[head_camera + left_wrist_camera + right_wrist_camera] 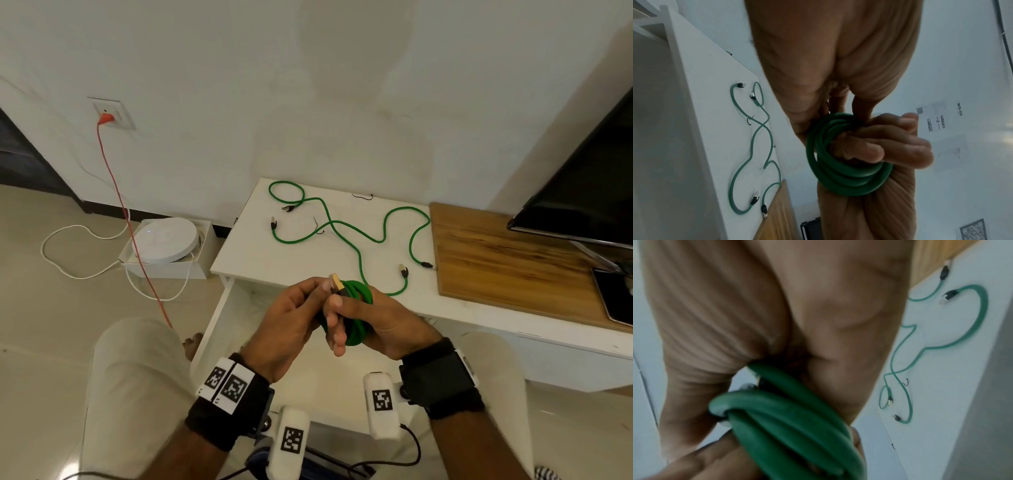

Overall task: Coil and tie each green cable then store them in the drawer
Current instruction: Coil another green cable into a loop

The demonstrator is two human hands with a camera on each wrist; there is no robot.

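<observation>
Coil of green cable (358,310) is held at lower centre of the head view: the right hand (380,322) is wrapped around its loops, and the left hand (291,322) pinches at the connector end (337,283). No tie is seen on it yet, so the loops could spring open if the grip is loosened. Below, the open drawer (239,308) waits. Farther, two loose green cables (342,226) lie crossed on the desk (246,240) and could be tangled when one is pulled.

"ws-09" stands on a white sheet (941,116) on the wall; its smaller print is unreadable.
</observation>
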